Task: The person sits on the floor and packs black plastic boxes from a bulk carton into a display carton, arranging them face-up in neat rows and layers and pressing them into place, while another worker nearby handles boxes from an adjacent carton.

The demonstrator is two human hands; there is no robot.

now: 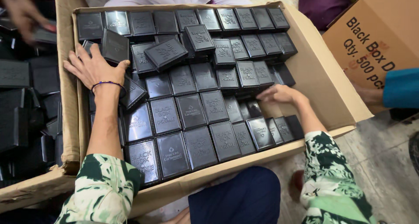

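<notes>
Left hand (94, 67) grips an upright black box (115, 46); right hand (279, 94) rests on flat boxes (257, 106).

Both arms are wearing short sleeves in a green, white and black leaf print; the left hand (94, 67) is wearing a thin beaded bracelet (108, 83) of dark blue and purple at the wrist; the right hand (279, 94) is showing no jewellery; dark navy trousers (238, 198) are covering the legs.

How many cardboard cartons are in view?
3: the open carton of black boxes in the middle, one at left, one at upper right. Others may be hidden.
</notes>
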